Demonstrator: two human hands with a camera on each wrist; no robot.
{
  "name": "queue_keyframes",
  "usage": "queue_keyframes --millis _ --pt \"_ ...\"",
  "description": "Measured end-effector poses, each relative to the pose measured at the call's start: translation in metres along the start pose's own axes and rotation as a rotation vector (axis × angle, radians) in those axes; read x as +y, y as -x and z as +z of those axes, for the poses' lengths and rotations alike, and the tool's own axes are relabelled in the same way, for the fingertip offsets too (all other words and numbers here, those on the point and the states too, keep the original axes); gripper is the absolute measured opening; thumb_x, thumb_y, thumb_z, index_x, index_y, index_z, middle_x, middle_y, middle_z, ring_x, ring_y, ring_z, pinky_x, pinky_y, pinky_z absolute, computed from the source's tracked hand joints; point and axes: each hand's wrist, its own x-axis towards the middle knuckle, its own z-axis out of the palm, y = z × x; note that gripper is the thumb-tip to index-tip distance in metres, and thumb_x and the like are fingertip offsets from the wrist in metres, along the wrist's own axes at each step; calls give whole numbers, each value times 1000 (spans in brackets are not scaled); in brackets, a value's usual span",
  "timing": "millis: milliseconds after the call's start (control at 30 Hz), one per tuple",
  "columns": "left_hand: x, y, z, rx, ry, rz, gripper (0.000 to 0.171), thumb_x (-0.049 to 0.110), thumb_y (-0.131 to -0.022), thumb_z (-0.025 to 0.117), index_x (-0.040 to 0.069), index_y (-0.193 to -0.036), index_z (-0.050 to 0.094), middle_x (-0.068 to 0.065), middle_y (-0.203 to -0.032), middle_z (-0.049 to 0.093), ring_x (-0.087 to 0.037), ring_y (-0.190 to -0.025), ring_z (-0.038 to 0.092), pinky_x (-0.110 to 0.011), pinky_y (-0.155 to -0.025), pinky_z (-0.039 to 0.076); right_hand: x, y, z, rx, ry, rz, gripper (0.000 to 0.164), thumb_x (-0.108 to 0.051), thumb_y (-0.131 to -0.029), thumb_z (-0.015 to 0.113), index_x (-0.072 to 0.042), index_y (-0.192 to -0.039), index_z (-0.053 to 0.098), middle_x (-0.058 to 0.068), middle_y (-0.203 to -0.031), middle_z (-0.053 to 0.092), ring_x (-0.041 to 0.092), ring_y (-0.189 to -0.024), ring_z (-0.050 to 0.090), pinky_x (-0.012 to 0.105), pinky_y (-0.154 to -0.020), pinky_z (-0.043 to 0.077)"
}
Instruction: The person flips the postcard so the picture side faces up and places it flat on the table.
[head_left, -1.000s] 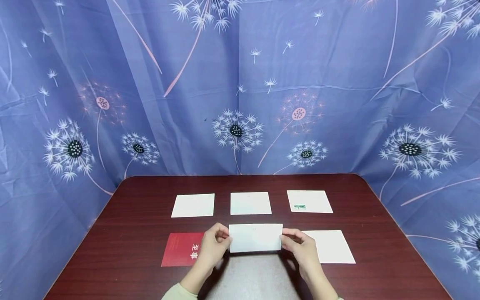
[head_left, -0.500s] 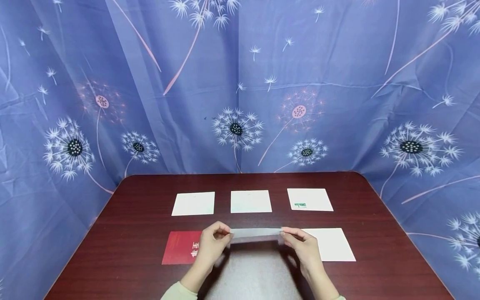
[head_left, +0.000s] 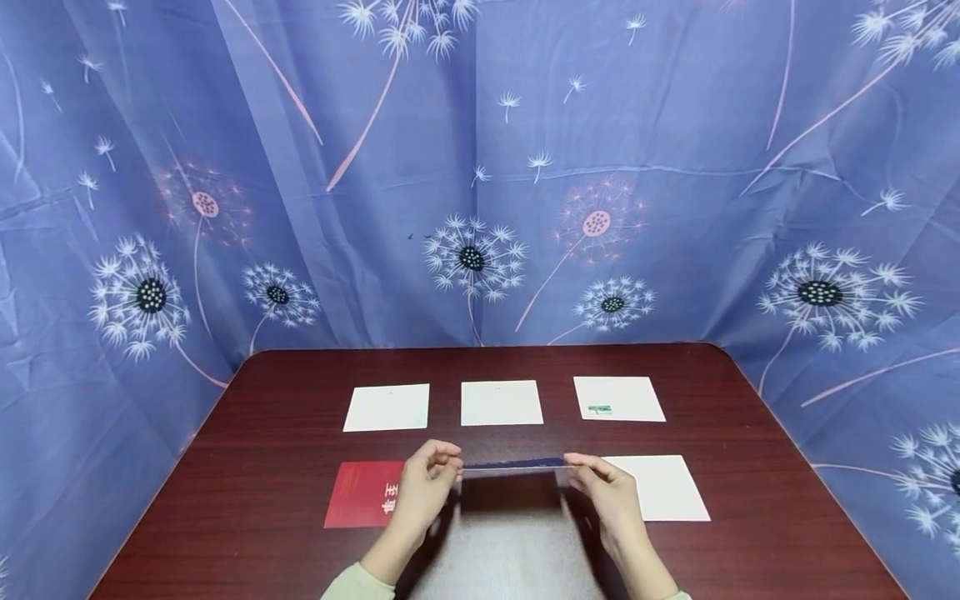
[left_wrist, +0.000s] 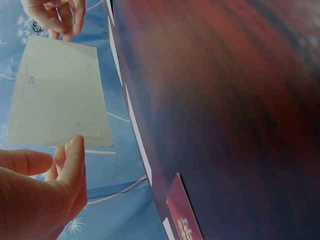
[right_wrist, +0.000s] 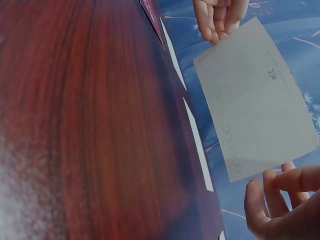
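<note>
A postcard (head_left: 513,464) is held up over the table between both hands, nearly edge-on in the head view, where a thin strip of its dark blue face shows. Its pale side fills much of the left wrist view, where the postcard (left_wrist: 60,95) shows a faint printed box at one corner. In the right wrist view the postcard (right_wrist: 255,100) has a row of small circles and a small emblem. My left hand (head_left: 423,487) pinches its left edge between thumb and fingers. My right hand (head_left: 611,496) pinches the right edge the same way.
On the dark red wooden table (head_left: 285,400), a red card (head_left: 360,496) with white characters lies partly behind the left hand. A white card (head_left: 663,492) lies by the right hand. Behind are three more pale cards in a row, the right one (head_left: 618,398) bearing a green mark.
The postcard has turned in the fingers: its pale face was towards the head camera, and now it lies nearly edge-on with dark blue showing. Both hands have stayed almost in place.
</note>
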Motion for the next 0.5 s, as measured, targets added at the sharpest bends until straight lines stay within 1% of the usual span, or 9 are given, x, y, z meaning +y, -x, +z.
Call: queue_keyframes --millis 100,200,233,300,400,467,500 --pt "0 0 1 2 19 -22 15 -1 -93 56 -13 -103 57 -16 -84 64 -18 -74 65 -35 -74 57 1 -1 0 -6 -33 3 24 4 -91 56 11 -111 65 10 -95 72 14 -81 68 26 -78 56" --pt "0 0 1 6 9 -23 18 6 -93 60 -10 -100 59 -17 -84 65 -18 -73 66 -35 -73 57 2 -1 -1 -20 -48 4 28 1 -94 54 13 -118 60 11 -96 72 14 -82 68 24 -78 55" --pt "0 1 1 6 1 -20 17 7 -92 62 -9 -99 59 -17 -84 65 -18 -72 66 -34 -72 57 2 0 -1 -24 -52 8 29 -1 -94 55 13 -119 59 10 -96 72 13 -82 68 24 -78 55" --pt "0 1 1 4 -22 -16 18 6 -89 65 -8 -99 60 -15 -84 66 -17 -69 64 -29 -66 57 3 0 -2 -25 -53 13 31 -4 -95 57 13 -121 58 8 -95 72 11 -83 68 23 -78 55" --pt "0 1 1 0 -39 -19 21 3 -83 70 -8 -99 60 -11 -82 65 -13 -66 61 -21 -58 50 4 -1 -2 -18 -45 16 34 -7 -93 61 12 -121 59 6 -93 72 9 -82 67 21 -76 54" --pt "-1 1 1 -4 -43 -18 23 0 -80 72 -8 -99 60 -9 -80 64 -11 -66 59 -19 -57 47 4 -2 -1 -11 -38 16 34 -6 -91 64 13 -120 59 7 -92 72 8 -80 67 21 -74 55" --pt "-1 0 1 -6 -44 -17 24 -2 -79 72 -8 -98 61 -10 -80 64 -12 -67 59 -19 -58 47 5 -2 -1 -6 -34 18 34 -5 -90 65 13 -119 60 7 -91 72 8 -79 67 21 -74 55"
